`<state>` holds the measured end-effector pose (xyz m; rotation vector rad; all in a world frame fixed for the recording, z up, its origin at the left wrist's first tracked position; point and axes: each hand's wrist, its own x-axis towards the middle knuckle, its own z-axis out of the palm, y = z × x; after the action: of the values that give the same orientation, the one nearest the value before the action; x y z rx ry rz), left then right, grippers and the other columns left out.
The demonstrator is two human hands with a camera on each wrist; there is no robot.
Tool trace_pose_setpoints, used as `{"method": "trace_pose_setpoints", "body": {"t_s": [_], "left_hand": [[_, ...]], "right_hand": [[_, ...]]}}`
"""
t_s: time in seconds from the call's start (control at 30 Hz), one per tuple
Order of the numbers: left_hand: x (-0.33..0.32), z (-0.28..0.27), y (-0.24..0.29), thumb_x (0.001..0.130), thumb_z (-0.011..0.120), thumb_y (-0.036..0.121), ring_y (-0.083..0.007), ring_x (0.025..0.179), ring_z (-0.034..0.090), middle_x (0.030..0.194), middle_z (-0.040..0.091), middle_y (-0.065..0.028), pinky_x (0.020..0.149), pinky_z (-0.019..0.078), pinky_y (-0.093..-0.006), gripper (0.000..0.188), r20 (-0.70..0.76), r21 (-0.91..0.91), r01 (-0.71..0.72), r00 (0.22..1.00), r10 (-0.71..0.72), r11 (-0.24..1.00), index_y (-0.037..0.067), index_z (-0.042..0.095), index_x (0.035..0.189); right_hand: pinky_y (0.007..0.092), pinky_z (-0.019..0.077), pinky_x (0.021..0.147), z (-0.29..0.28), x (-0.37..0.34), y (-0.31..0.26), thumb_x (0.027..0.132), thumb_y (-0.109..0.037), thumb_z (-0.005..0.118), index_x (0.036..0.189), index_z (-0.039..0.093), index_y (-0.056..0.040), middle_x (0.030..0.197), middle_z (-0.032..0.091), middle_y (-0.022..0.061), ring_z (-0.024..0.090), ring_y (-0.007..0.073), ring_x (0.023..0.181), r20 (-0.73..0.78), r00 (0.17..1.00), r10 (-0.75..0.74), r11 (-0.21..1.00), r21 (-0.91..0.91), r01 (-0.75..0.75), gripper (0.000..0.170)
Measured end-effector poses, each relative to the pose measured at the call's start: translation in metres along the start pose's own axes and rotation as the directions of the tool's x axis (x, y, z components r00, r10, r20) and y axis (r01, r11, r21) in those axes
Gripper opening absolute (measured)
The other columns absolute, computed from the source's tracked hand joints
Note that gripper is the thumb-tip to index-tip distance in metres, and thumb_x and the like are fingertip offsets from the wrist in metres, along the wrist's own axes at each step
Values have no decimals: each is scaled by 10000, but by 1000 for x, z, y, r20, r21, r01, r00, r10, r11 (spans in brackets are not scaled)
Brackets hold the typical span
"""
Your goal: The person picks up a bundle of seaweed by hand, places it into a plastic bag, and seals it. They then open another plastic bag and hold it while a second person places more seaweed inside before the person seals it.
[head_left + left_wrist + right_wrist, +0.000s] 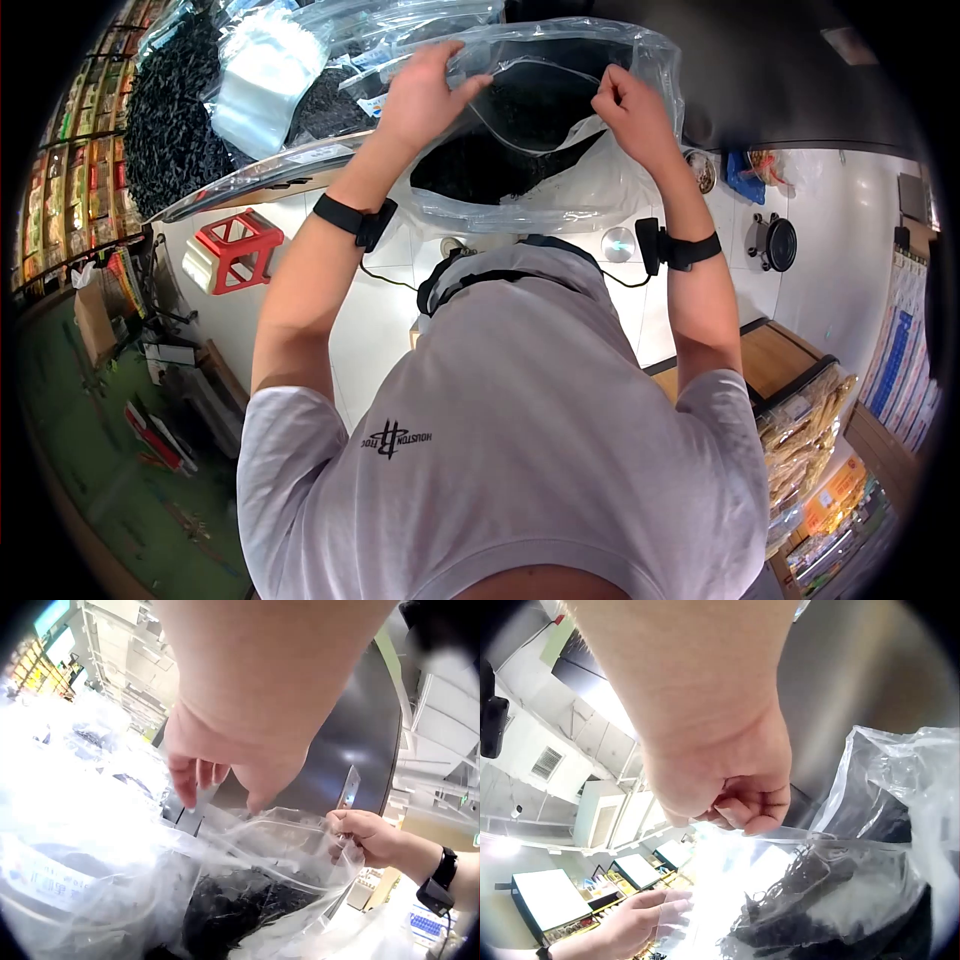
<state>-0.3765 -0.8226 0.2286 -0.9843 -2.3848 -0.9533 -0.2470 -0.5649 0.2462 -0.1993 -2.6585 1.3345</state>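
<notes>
Between the two hands a clear plastic bag (585,133) hangs with its mouth spread, dark strips (810,892) showing through it. My right hand (637,115) pinches its rim on the right with curled fingers; the left wrist view also shows this right hand (367,836) gripping the edge. At the left side of the mouth is my left hand (422,100), thumb apart from the fairly straight fingers. In the left wrist view the left thumb (259,799) is right at the plastic rim. Below and around lies a larger clear plastic liner (560,218) with black contents.
Left of the hands, a heap of black dried shreds (175,110) fills a bin, with a stack of clear empty bags (265,85) on it. A dark panel (780,90) stands at the right. On the floor are a red stool (240,250) and a round wheeled stand (775,243).
</notes>
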Motion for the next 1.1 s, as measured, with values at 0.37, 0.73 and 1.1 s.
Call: {"method": "trace_pose_setpoints", "body": {"t_s": [0.37,0.73,1.1], "left_hand": [[19,-17,33,926,621,263,-421,720,609,727,632,-188,658,487,-484,264,399,-39,15,917,2,999,29,637,806],[56,-22,88,857,569,179,-299,959,696,1003,725,-77,779,581,-418,220,646,224,-280,760,73,933,98,769,900],[49,-31,105,877,528,237,-374,845,671,847,699,-158,760,535,-483,282,612,104,-141,789,48,984,39,713,799]], "right_hand": [[432,497,679,-30,-3,-32,852,-234,693,854,566,-36,798,644,136,639,348,768,-109,987,-116,905,-420,61,236],[431,505,880,12,13,-55,723,-379,809,1244,599,16,1071,689,249,660,400,994,585,806,90,892,-408,196,687],[417,464,989,55,20,-48,859,-308,754,1289,575,3,1217,662,200,609,349,1152,699,695,-169,982,61,177,560]]}}
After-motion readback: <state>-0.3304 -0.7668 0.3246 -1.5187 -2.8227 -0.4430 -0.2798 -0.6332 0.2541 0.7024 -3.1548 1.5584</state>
